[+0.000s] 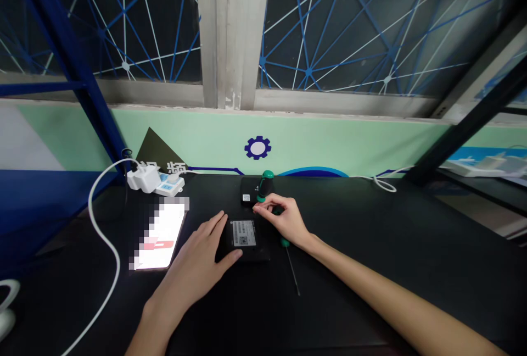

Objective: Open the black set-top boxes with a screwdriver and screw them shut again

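A flat black box (246, 238) with a white label lies on the black table (370, 246). My left hand (201, 260) rests on its left side, fingers stretched flat and thumb along its front edge. My right hand (284, 218) is at the box's far right corner, fingers pinched on a green-and-black screwdriver (263, 187) that stands upright there. A second, thin screwdriver (291, 265) with a green handle lies on the table under my right wrist.
A lit phone (160, 235) lies left of the box. A white power strip with a charger (154, 180) sits at the back left, its white cable (102, 235) looping forward. Another small black box (248, 191) lies behind. A blue frame post (69, 59) stands at left.
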`<state>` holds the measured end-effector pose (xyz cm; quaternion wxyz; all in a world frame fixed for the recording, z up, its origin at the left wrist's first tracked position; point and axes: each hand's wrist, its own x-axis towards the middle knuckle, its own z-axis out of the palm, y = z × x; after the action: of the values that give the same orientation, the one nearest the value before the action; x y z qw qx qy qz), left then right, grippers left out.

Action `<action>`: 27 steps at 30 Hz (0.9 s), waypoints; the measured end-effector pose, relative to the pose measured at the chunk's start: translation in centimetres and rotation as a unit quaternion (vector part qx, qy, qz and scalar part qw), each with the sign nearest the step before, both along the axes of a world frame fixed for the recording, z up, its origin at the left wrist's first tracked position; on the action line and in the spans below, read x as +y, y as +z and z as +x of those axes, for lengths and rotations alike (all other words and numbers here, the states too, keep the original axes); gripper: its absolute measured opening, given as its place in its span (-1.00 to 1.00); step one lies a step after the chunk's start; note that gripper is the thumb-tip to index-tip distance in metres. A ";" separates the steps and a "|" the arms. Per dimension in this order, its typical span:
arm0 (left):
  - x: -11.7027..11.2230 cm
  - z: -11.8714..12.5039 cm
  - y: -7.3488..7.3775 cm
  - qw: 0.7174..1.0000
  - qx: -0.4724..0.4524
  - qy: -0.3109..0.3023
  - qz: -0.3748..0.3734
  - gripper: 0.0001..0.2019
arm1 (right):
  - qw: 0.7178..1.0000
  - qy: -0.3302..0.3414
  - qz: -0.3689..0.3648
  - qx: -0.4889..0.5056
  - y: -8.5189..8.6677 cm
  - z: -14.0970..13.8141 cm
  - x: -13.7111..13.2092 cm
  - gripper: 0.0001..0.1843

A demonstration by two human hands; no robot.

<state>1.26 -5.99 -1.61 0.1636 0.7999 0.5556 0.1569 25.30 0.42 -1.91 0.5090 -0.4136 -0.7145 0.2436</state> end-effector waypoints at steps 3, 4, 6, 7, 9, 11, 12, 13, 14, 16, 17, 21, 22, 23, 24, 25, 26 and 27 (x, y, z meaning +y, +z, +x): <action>0.0 0.0 -0.1 1.000 -0.006 -0.003 0.009 -0.24 | 1.000 -0.001 0.007 -0.004 0.2 -0.1 -0.1 -0.75; 0.0 0.0 -0.1 1.000 -0.007 -0.005 0.011 -0.24 | 1.000 0.003 0.011 -0.007 0.3 -0.1 -0.2 -0.75; -0.1 0.0 -0.1 1.000 -0.007 -0.007 0.015 -0.25 | 1.000 0.012 0.019 -0.016 0.5 0.0 -0.3 -0.74; -0.1 0.0 0.0 1.000 -0.007 -0.007 0.015 -0.25 | 0.999 0.016 0.023 -0.019 0.6 0.0 -0.4 -0.74; -0.2 0.0 0.1 1.000 -0.006 -0.006 0.012 -0.24 | 0.999 0.024 0.027 -0.024 0.7 0.1 -0.5 -0.75; -0.2 0.0 0.2 1.000 -0.005 -0.002 0.008 -0.24 | 0.999 0.026 0.026 -0.024 0.7 0.1 -0.5 -0.75; -0.2 0.0 0.2 1.000 -0.005 -0.002 0.007 -0.24 | 0.999 0.025 0.026 -0.023 0.7 0.1 -0.5 -0.75; -0.2 0.1 0.2 1.000 -0.007 -0.002 0.008 -0.24 | 0.999 0.023 0.025 -0.023 0.6 0.1 -0.5 -0.74; -0.2 0.1 0.2 1.000 -0.009 -0.002 0.010 -0.25 | 0.999 0.021 0.025 -0.023 0.6 0.1 -0.4 -0.73; -0.2 0.0 0.2 1.000 -0.010 -0.004 0.009 -0.25 | 0.999 0.017 0.025 -0.023 0.5 0.1 -0.4 -0.73; -0.1 0.0 0.2 1.000 -0.008 -0.004 0.006 -0.24 | 0.999 0.015 0.024 -0.023 0.4 0.0 -0.4 -0.74; 0.0 0.0 0.1 1.000 -0.003 -0.007 0.003 -0.23 | 0.999 0.004 0.027 -0.026 0.4 0.0 -0.3 -0.76; 0.0 0.0 0.1 1.000 -0.002 -0.008 0.005 -0.23 | 0.999 0.001 0.028 -0.025 0.4 0.0 -0.3 -0.75; 0.0 0.0 0.1 1.000 0.000 -0.009 0.005 -0.23 | 0.999 0.000 0.029 -0.023 0.4 0.0 -0.3 -0.75; 0.0 0.0 0.0 1.000 0.002 -0.008 0.005 -0.23 | 0.999 -0.001 0.030 -0.021 0.4 0.0 -0.3 -0.74; 0.0 0.0 0.0 1.000 0.003 -0.006 0.005 -0.23 | 0.999 -0.001 0.030 -0.019 0.4 -0.1 -0.3 -0.74; 0.0 0.0 0.0 1.000 0.002 -0.005 0.006 -0.23 | 0.999 -0.002 0.031 -0.018 0.5 -0.1 -0.3 -0.73; 0.0 0.0 0.0 1.000 -0.001 -0.005 0.007 -0.24 | 0.999 -0.004 0.031 -0.018 0.5 -0.1 -0.3 -0.72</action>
<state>1.25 -6.02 -1.62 0.1588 0.8040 0.5501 0.1607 25.17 0.10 -1.45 0.5096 -0.4043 -0.7294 0.2117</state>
